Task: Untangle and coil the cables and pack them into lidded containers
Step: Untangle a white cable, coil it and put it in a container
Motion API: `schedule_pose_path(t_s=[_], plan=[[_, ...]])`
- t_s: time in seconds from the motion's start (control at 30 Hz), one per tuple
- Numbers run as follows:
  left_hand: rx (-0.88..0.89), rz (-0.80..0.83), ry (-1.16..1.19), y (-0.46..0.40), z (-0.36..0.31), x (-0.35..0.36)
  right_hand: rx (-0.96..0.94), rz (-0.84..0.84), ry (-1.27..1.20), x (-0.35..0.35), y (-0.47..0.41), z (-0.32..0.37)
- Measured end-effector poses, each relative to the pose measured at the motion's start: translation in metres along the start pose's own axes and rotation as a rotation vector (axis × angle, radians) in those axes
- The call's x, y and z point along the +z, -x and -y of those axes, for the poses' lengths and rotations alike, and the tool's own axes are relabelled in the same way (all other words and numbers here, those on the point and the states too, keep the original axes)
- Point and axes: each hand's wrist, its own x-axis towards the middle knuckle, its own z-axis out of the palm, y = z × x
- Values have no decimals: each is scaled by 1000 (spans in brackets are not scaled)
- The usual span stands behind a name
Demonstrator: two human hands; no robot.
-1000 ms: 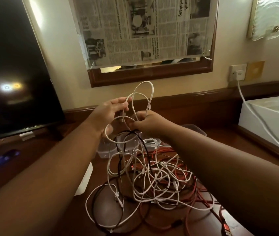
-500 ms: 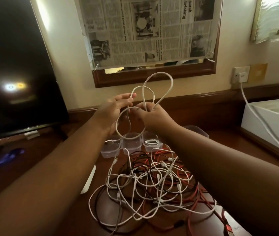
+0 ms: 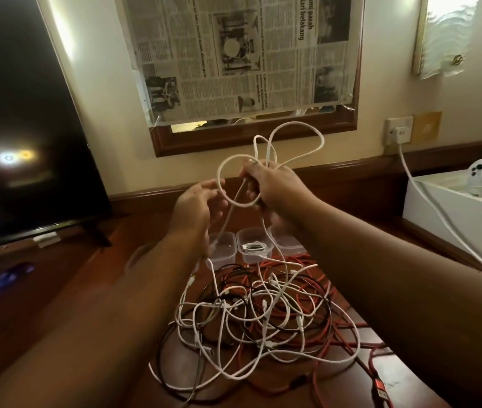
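From the head camera, your right hand (image 3: 275, 187) is clenched on the loops of a white cable (image 3: 292, 134), held up above the table (image 3: 86, 278); your left hand (image 3: 197, 206) is half curled with fingertips at the loop's left side, and whether it truly pinches the cable cannot be told. The cable's tail drops into the tangled pile (image 3: 263, 316) in front of the clear containers (image 3: 253, 248). Keep the loops pinned in the right, feed slack with the left, and lift the tail gently so it slides out rather than tightening knots
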Motion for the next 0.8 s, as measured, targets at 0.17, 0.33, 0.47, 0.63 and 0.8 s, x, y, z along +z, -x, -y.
schedule_pose_path(t_s=[0.17, 0.33, 0.47, 0.63, 0.8], plan=[[-92, 522, -265, 11, 43, 2, -98, -59, -429, -8, -7, 11], [-67, 794, -765, 33, 80, 22, -208, -104, -503, -12, -5, 13], [96, 647, -935, 26, 99, 22, -215, -149, -471, -28, -5, 18], [163, 581, -939, 21, 100, 13, -270, -86, 193, -42, -2, 13], [273, 370, -691, 10, 91, 8, -145, 135, 1462, -50, -4, -14]])
